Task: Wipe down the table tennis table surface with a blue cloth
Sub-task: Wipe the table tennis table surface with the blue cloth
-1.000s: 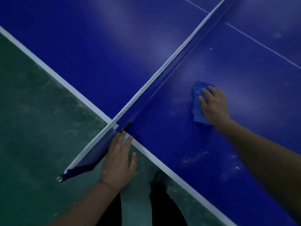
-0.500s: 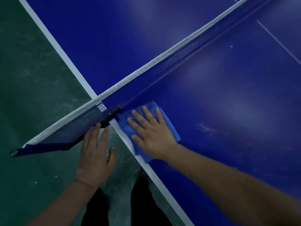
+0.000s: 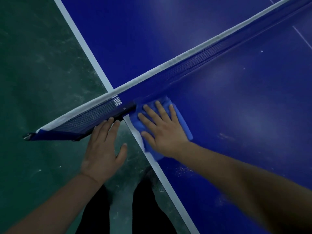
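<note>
The dark blue table tennis table [image 3: 253,115] fills the right and top of the head view. A folded blue cloth [image 3: 184,127] lies at the table's near side edge, right against the foot of the net [image 3: 194,65]. My right hand [image 3: 162,132] presses flat on the cloth with fingers spread, and the cloth overlaps the white edge line [image 3: 168,179]. My left hand [image 3: 103,149] is open off the table's side, its fingertips touching the underside of the net's overhanging end by the black clamp [image 3: 125,110].
The net runs diagonally from lower left to upper right and sticks out past the table side. White dust specks [image 3: 183,170] lie on the surface near my right forearm. A green floor [image 3: 33,81] is on the left. My dark trouser legs [image 3: 148,208] stand by the edge.
My right hand slid the cloth from out on the table back to the side edge by the net post, then stayed there. The left hand kept its place at the net's end.
</note>
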Demonstrator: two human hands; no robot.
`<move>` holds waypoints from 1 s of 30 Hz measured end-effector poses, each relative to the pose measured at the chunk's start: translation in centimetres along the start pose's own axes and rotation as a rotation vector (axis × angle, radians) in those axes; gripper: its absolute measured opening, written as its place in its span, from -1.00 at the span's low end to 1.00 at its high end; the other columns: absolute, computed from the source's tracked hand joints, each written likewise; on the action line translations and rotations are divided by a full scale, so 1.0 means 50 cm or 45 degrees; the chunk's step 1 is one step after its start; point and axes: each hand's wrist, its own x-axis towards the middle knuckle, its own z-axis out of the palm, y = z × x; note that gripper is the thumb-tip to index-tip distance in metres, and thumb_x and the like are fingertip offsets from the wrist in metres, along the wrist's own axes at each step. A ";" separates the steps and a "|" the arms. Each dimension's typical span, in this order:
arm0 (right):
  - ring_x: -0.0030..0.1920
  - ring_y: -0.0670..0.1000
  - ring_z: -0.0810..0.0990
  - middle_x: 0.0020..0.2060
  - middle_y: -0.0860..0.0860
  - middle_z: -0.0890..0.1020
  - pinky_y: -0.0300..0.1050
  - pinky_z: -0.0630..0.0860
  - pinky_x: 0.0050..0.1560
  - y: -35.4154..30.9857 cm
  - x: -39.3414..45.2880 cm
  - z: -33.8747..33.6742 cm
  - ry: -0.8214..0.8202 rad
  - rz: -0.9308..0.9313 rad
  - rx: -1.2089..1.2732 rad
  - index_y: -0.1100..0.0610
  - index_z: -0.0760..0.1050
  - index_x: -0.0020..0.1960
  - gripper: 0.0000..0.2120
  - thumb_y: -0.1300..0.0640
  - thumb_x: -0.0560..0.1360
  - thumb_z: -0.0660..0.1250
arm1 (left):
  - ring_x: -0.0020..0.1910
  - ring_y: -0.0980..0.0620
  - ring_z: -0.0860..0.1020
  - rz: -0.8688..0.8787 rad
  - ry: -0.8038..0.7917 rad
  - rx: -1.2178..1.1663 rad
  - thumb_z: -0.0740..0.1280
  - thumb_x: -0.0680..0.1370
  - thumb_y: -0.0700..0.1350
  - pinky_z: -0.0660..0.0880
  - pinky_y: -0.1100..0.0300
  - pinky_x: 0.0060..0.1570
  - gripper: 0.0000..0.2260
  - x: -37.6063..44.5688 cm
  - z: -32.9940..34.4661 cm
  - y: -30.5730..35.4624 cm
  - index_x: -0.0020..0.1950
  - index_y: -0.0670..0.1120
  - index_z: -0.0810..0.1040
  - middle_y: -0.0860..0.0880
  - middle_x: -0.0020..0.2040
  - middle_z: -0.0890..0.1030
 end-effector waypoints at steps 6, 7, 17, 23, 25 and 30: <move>0.61 0.21 -0.10 0.63 -0.03 0.06 0.41 -0.17 0.51 0.220 0.058 -0.058 0.083 0.825 0.151 -0.13 0.06 0.62 -0.45 -0.19 0.65 -0.06 | 0.56 -0.12 0.16 -0.031 -0.092 -0.003 0.12 0.53 0.16 0.15 -0.18 0.53 -0.30 -0.005 -0.008 0.001 0.60 -0.16 0.18 -0.16 0.57 0.25; 0.61 0.22 -0.16 0.63 -0.05 0.00 0.41 -0.21 0.50 0.209 0.072 -0.064 0.084 0.951 0.205 -0.16 0.01 0.62 -0.45 -0.19 0.66 -0.06 | 0.56 -0.11 0.15 -0.030 -0.094 -0.017 0.11 0.54 0.17 0.13 -0.17 0.54 -0.30 -0.005 -0.009 0.001 0.60 -0.16 0.18 -0.15 0.58 0.25; 0.61 0.23 -0.09 0.62 -0.03 0.08 0.40 -0.18 0.51 -0.030 0.019 0.003 0.007 0.290 -0.044 -0.10 0.07 0.62 -0.44 -0.22 0.66 -0.13 | 0.58 -0.04 0.09 -0.031 -0.121 -0.133 -0.06 0.60 0.24 -0.04 0.07 0.57 -0.31 -0.003 -0.031 -0.004 0.63 -0.14 0.10 -0.10 0.61 0.18; 0.61 0.22 -0.06 0.62 0.06 0.07 0.42 -0.13 0.50 -0.157 0.032 0.009 0.013 0.432 0.054 0.00 0.06 0.63 -0.42 -0.19 0.66 -0.08 | 0.60 -0.06 0.08 -0.014 -0.138 -0.171 -0.17 0.62 0.31 -0.04 0.05 0.58 -0.28 -0.005 -0.032 -0.012 0.64 -0.13 0.05 -0.10 0.62 0.15; 0.61 0.19 0.00 0.60 0.05 0.16 0.40 -0.10 0.51 -0.147 0.021 0.014 0.021 0.280 0.027 0.01 0.16 0.61 -0.43 -0.19 0.66 -0.03 | 0.60 -0.06 0.07 -0.022 -0.138 -0.200 -0.17 0.61 0.31 -0.05 0.06 0.57 -0.28 -0.005 -0.035 -0.011 0.64 -0.12 0.03 -0.09 0.63 0.14; 0.61 0.17 -0.01 0.62 -0.01 0.10 0.37 -0.13 0.53 -0.086 0.030 0.004 0.062 0.676 0.061 -0.05 0.10 0.62 -0.43 -0.19 0.65 -0.12 | 0.60 -0.02 0.04 -0.038 -0.177 -0.271 -0.20 0.59 0.33 -0.08 0.12 0.55 -0.28 -0.008 -0.046 -0.011 0.65 -0.05 -0.06 -0.08 0.63 0.10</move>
